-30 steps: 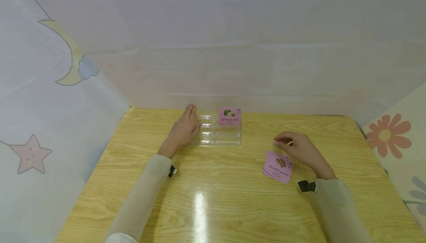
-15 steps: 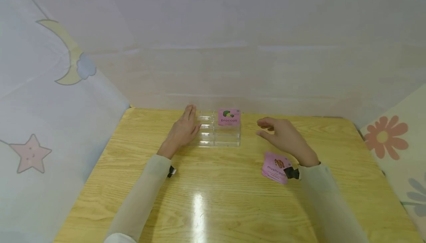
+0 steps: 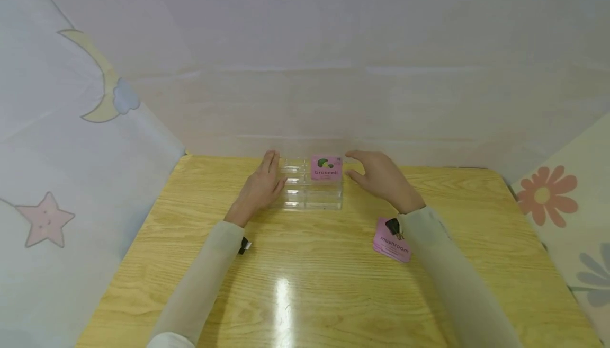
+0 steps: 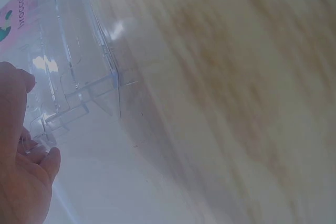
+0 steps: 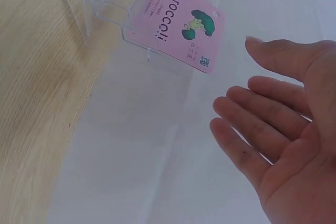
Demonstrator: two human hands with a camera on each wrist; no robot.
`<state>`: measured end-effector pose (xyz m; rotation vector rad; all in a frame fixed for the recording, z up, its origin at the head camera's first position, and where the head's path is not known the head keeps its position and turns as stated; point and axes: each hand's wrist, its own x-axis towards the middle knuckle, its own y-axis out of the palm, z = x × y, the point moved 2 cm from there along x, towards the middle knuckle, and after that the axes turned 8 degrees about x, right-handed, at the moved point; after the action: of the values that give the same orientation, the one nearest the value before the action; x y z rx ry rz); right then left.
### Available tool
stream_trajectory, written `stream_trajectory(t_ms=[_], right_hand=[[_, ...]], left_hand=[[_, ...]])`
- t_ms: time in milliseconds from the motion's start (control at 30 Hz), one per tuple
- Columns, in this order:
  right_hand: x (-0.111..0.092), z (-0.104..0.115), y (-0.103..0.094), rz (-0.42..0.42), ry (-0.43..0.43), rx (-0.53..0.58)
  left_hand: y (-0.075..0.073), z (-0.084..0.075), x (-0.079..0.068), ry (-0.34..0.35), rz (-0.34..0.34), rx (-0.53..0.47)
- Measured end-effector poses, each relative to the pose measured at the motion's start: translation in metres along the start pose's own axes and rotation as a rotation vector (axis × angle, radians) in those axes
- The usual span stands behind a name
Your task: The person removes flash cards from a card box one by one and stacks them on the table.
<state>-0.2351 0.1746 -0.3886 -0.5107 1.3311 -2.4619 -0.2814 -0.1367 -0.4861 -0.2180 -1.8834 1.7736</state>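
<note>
A clear plastic tiered display rack [image 3: 323, 195] stands at the back of the table. A pink broccoli card [image 3: 326, 168] sits in its upper right slot. My left hand [image 3: 259, 184] holds the rack's left side, thumb at the front and fingers at the outer edge, as the left wrist view shows. Close to the rack's right side is my right hand [image 3: 381, 176], fingers spread and holding nothing; the right wrist view shows a gap between it and the broccoli card. A pink mushroom card [image 3: 391, 247] lies on top of a small stack, partly covered by the right wrist strap.
The wooden table [image 3: 305, 284] meets a pale cloth wall [image 3: 305, 109] just behind the rack. Side cloths with a moon, star and flower prints border the table left and right.
My right hand has moved left and away from me, from above the mushroom card to beside the rack, and its fingers have spread. The left hand keeps its place on the rack.
</note>
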Motion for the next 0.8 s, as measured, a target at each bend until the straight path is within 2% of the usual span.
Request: stream_trajectory(t_ms=[200, 433, 800], right_hand=[[0.016, 0.002, 0.008, 0.024, -0.024, 0.005], [0.031, -0.002, 0.022, 0.064, 0.011, 0.026], [0.043, -0.006, 0.037, 0.064, 0.040, 0.011]], left_hand=[[0.001, 0.001, 0.000, -0.002, -0.001, -0.004], [0.000, 0.001, 0.000, -0.005, 0.008, -0.013], [0.000, 0.000, -0.001, -0.008, 0.010, -0.022]])
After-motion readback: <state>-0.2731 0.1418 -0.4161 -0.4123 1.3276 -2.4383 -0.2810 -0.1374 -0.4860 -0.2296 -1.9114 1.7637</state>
